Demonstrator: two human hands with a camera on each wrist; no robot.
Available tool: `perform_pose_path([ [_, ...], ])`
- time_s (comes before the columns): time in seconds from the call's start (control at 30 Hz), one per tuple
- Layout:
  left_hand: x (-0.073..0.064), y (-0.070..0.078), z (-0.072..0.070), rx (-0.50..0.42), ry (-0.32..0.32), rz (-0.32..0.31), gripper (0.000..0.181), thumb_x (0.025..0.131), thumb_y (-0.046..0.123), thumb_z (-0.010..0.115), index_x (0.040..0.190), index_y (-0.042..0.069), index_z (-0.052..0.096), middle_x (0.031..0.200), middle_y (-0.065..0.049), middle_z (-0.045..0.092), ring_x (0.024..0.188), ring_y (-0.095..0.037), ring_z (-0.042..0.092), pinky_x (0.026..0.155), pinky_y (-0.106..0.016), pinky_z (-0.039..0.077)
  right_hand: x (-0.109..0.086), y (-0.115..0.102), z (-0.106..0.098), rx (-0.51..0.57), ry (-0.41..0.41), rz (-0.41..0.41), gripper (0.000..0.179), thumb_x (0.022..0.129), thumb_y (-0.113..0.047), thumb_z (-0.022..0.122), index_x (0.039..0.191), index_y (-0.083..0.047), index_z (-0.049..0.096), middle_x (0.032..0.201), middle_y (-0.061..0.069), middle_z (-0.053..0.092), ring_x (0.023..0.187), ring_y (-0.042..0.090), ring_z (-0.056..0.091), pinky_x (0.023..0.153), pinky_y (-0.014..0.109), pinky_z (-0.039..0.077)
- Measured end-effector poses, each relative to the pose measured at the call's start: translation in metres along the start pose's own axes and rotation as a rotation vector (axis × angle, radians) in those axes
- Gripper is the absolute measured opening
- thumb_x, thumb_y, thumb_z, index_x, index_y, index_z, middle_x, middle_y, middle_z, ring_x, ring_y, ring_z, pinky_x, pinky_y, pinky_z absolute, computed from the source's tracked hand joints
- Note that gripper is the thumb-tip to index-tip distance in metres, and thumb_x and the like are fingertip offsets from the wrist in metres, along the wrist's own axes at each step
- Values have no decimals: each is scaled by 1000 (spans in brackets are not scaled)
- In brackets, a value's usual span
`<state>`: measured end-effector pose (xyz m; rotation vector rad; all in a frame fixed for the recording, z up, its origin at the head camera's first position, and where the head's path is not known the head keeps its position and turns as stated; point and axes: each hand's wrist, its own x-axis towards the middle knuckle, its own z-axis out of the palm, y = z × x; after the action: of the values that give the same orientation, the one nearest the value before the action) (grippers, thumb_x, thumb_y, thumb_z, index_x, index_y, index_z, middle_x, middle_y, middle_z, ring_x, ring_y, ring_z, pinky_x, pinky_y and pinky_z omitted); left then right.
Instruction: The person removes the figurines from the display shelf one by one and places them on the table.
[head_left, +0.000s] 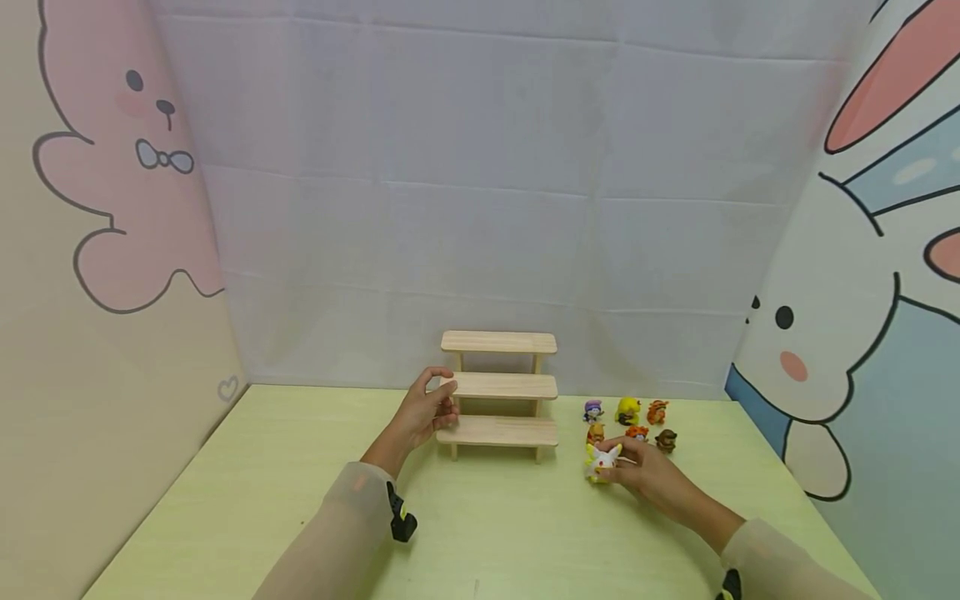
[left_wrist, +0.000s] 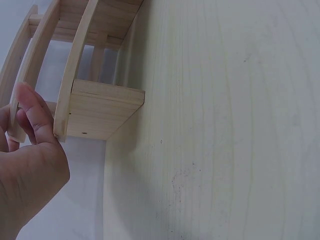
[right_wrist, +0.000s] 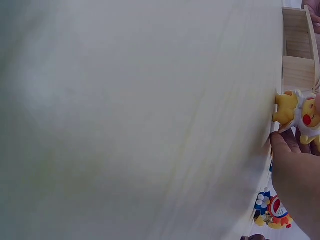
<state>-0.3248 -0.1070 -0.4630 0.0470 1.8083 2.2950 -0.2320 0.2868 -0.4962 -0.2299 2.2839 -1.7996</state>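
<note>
A three-tier wooden display stand stands against the back wall. At its left side my left hand holds the end of the middle tier; in the left wrist view the thumb and fingers of that hand curl at the board ends. To the right of the stand, my right hand pinches a white and yellow toy figurine with pointed ears. Up close in the right wrist view, the figurine has a yellow lower body and a red cheek, and its feet are close to the tabletop.
Behind the right hand several small figurines stand in two rows, among them a purple-hatted one, a yellow one, an orange one and a brown one. The pale yellow table meets cartoon-printed side walls and a white cloth backdrop.
</note>
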Motion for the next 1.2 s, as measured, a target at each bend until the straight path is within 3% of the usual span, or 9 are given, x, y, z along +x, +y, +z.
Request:
perform_pose_path([
  [0.3, 1, 1, 0, 4, 3, -1, 27, 106, 19, 62, 131, 20, 52, 73, -2, 51, 62, -16, 65, 55, -21, 57, 1, -1, 0, -34, 13, 22, 48, 91, -17, 82, 129, 3, 60, 153, 28, 43, 138, 41, 48, 90, 27, 57],
  [0.5, 2, 1, 1, 2, 5, -1, 25, 106, 18, 62, 130, 20, 53, 72, -2, 50, 61, -16, 65, 54, -21, 56, 0, -1, -1, -13, -2, 24, 49, 92, -15, 81, 131, 2, 58, 157, 29, 38, 144, 52, 37, 94, 29, 56],
  [0.67, 2, 0, 1, 11, 7, -1, 26, 106, 19, 61, 130, 20, 52, 71, -2, 51, 61, -16, 65, 54, -22, 56, 0, -3, -3, -18, -30, 24, 50, 93, -17, 79, 135, 0, 57, 157, 26, 40, 142, 46, 42, 93, 28, 55],
  [0.87, 2, 1, 0, 15, 4, 4, 25, 106, 19, 61, 130, 19, 52, 71, -2, 51, 61, -16, 65, 54, -21, 56, -4, -12, -14, -64, -50, -31, 48, 99, -21, 72, 137, 3, 54, 149, 25, 48, 138, 38, 48, 98, 26, 52],
  [1.07, -1, 2, 1, 29, 9, 10, 26, 106, 18, 61, 131, 17, 53, 69, -3, 51, 60, -16, 65, 53, -21, 55, -9, -28, -22, -165, -3, -62, 49, 104, -23, 66, 140, 7, 51, 142, 26, 54, 130, 33, 56, 100, 29, 54],
  [1.2, -4, 5, 5, 122, 30, 54, 29, 106, 19, 62, 133, 13, 54, 68, -5, 53, 59, -16, 65, 53, -22, 56, -11, -41, -23, -268, 55, -78, 50, 104, -28, 66, 139, 5, 53, 140, 23, 58, 127, 33, 59, 98, 31, 54],
])
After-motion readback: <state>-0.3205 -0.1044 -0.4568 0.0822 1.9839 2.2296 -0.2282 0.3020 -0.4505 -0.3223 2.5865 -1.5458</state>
